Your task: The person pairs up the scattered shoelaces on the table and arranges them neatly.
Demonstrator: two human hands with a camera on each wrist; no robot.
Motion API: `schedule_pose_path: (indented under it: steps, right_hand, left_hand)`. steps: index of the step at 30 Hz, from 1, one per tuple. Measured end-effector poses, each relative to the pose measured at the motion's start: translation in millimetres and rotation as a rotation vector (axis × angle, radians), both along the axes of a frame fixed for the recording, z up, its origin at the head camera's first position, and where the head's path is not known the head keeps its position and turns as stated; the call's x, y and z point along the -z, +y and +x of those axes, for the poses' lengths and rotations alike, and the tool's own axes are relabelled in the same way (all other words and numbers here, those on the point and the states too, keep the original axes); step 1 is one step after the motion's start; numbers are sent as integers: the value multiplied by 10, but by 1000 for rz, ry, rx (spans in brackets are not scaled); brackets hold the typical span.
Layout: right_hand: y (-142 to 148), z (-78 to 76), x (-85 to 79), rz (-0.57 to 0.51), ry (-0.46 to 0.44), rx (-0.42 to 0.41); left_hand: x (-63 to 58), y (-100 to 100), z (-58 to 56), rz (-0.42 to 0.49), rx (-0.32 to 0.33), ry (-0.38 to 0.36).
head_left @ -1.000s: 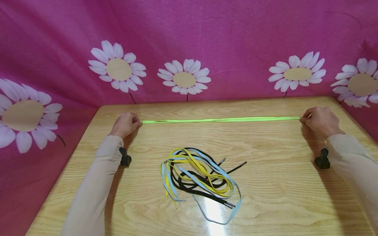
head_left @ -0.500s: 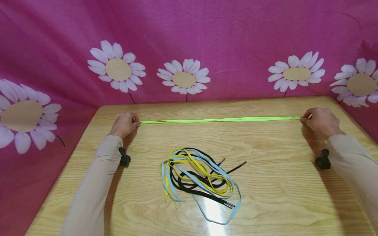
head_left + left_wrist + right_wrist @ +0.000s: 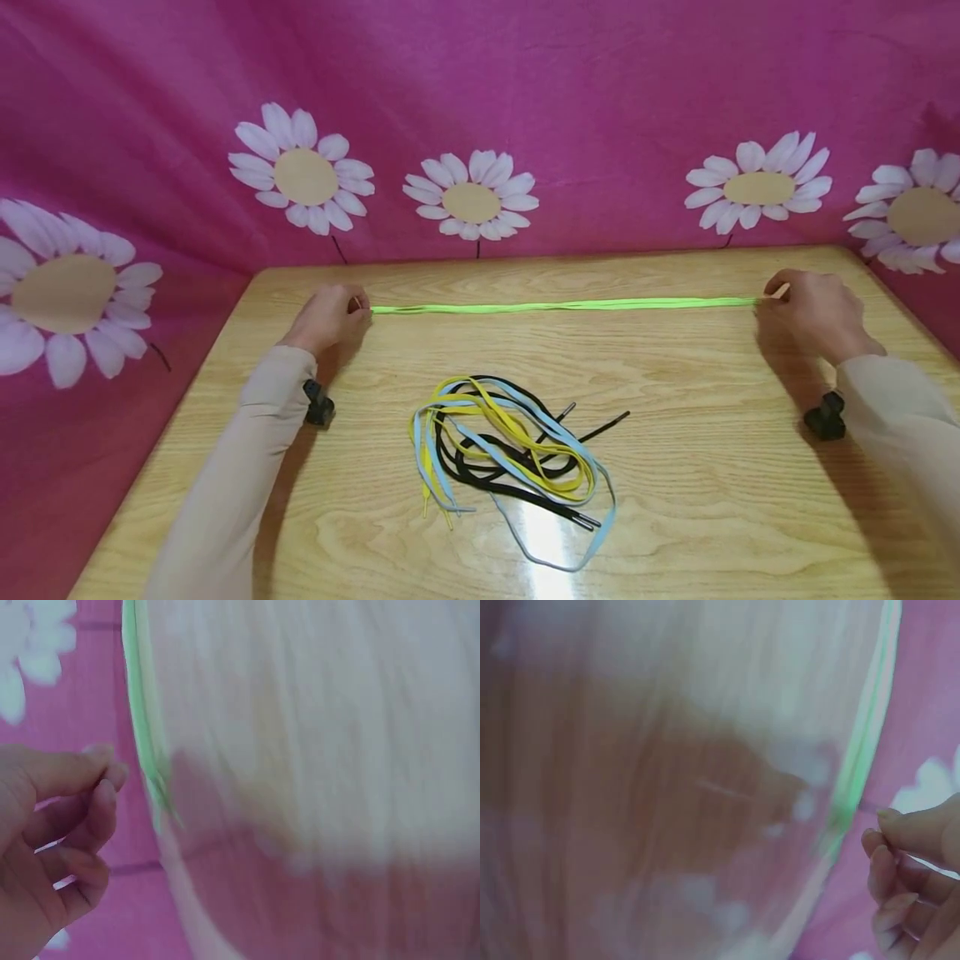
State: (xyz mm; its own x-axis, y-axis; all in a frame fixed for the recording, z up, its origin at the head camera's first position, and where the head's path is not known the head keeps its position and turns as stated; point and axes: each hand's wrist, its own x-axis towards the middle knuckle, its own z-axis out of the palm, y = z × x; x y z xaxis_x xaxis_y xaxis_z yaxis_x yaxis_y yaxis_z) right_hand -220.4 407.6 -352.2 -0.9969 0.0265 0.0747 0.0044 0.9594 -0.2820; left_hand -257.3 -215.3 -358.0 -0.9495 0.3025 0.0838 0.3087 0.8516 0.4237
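Wooden table [image 3: 712,508] below, both hands [image 3: 326,319] [image 3: 820,312] curl closed and empty near the green lace [image 3: 637,304].

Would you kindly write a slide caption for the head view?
Green lace strands lie straight between the left hand and right hand, beyond a multicoloured lace heap.

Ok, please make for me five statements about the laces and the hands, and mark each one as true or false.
1. The lime-green lace is stretched nearly straight across the table. True.
2. The lime-green lace lies nearer to the person than the tangled laces. False: it lies beyond them, toward the far edge.
3. The tangled laces include yellow, black and light blue. True.
4. In the left wrist view, a gap shows between the left hand and the lime-green lace. True.
5. The right hand is on the tangled laces. False: it is by one end of the lime-green lace.
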Motion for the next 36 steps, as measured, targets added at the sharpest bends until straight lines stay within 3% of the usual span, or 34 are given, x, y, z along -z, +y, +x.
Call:
schedule_pose_path:
  steps: [4, 18, 24, 29, 36]
  right_hand:
    - [-257, 71, -70, 4, 71, -87]
    - [-1097, 420, -137, 30, 129, -367]
    - [-1523, 634, -81, -18, 91, -470]
    - [-1814, 813, -33, -78, 58, -563]
    - [-2076, 968, 91, -150, 0, -641]
  left_hand:
    - [-60, 235, 36, -26, 132, 22]
    - [-209, 939, 281, -103, 548, 117]
    - [-225, 1210, 440, -77, 665, 40]
    - [-202, 1395, 511, -110, 756, 68]
    - [-156, 1570, 586, -154, 836, 35]
